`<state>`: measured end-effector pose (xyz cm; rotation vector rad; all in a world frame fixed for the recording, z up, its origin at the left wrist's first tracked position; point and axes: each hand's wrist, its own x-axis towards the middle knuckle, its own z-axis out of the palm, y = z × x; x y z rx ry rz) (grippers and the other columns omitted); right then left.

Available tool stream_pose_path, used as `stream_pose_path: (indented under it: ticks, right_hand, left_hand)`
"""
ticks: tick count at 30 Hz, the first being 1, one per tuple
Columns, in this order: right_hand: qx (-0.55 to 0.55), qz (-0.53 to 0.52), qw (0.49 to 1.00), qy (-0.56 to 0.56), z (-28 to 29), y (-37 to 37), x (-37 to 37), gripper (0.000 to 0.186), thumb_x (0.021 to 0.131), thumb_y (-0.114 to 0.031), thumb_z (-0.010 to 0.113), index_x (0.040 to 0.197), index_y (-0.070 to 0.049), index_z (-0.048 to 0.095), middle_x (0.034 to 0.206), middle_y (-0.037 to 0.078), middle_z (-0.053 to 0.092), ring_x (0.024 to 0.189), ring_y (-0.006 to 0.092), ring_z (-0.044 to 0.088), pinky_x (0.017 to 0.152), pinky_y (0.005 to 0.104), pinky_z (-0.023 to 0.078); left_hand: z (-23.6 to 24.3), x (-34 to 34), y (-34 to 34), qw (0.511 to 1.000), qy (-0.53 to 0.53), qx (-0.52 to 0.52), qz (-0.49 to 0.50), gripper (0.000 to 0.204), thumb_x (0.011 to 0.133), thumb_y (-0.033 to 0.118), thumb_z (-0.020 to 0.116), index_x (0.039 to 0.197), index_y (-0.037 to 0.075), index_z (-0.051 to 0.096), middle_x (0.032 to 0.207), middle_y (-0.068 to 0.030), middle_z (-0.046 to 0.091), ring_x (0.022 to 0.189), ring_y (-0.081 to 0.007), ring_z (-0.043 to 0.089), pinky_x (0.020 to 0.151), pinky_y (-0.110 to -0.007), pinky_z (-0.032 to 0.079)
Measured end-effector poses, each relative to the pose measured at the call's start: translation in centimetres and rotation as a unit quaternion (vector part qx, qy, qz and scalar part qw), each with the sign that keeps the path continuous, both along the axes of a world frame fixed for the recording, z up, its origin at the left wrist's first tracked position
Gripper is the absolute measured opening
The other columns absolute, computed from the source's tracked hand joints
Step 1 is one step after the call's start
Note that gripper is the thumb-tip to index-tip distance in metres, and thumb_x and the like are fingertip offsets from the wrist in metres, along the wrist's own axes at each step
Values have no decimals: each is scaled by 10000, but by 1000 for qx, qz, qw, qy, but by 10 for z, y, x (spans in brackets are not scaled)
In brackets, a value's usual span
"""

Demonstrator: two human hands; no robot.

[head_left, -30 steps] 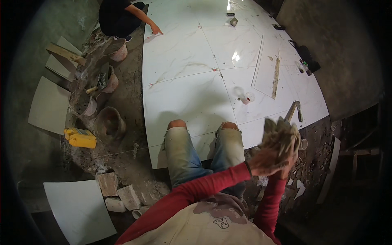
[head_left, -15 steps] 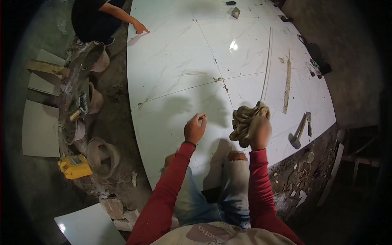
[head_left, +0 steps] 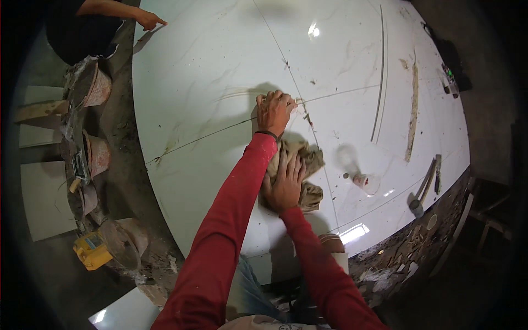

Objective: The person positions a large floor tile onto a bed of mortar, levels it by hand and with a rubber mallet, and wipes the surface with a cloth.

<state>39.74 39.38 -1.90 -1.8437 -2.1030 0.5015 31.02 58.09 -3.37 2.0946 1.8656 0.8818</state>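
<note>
My left hand (head_left: 275, 113) is over the meeting point of several white tile seams, its fingers bent and closed downward. Whatever may be between its fingertips is too small to name. Just nearer to me, my right hand (head_left: 286, 186) presses a bunched brown rag (head_left: 300, 154) onto the glossy white tiles (head_left: 220, 159), its fingers laid over the cloth. My left forearm crosses just beside the rag. Bits of debris lie along the seams close to the left hand.
A pale see-through object (head_left: 363, 179) lies right of the rag. Further right are a hammer (head_left: 421, 195) and a dirty strip (head_left: 412, 121). Buckets (head_left: 99, 154) and a yellow case (head_left: 92, 251) line the left side. A co-worker's hand (head_left: 149, 21) points at the far-left tile edge.
The right hand has brought the rag left and down onto the tiles. My left hand has moved forward to the seam crossing. The view has shifted, and the see-through object now shows.
</note>
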Motion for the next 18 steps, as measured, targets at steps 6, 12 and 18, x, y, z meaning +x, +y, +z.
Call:
stream_pose_path:
  ticks: [6, 12, 18]
  right_hand:
    - [24, -44, 995, -83, 2, 96, -16, 934, 837, -493, 586, 1548, 9, 245, 1553, 294, 302, 1463, 424, 254, 1199, 589, 107]
    - [-2, -63, 990, -122, 7, 150, -16, 907, 855, -563, 561, 1549, -37, 305, 1554, 189, 379, 1455, 387, 293, 1209, 590, 54]
    - [-36, 15, 968, -248, 24, 130, -6, 964, 866, -713, 490, 1529, -28, 347, 1576, 174, 352, 1495, 375, 210, 1218, 570, 20]
  left_hand:
    - [16, -21, 3, 998, -16, -53, 3, 159, 880, 301, 689, 882, 145, 720, 923, -27, 702, 1000, -262, 610, 895, -440, 381]
    - [24, -44, -12, 1000, 0, -15, 8, 239, 906, 265, 655, 1109, 151, 709, 1097, -77, 687, 1120, -270, 595, 950, -437, 392]
    - [30, -101, -185, 983, 3, -11, 185, 482, 933, 257, 645, 1366, 84, 522, 1429, -150, 465, 1354, -330, 413, 1108, -487, 303]
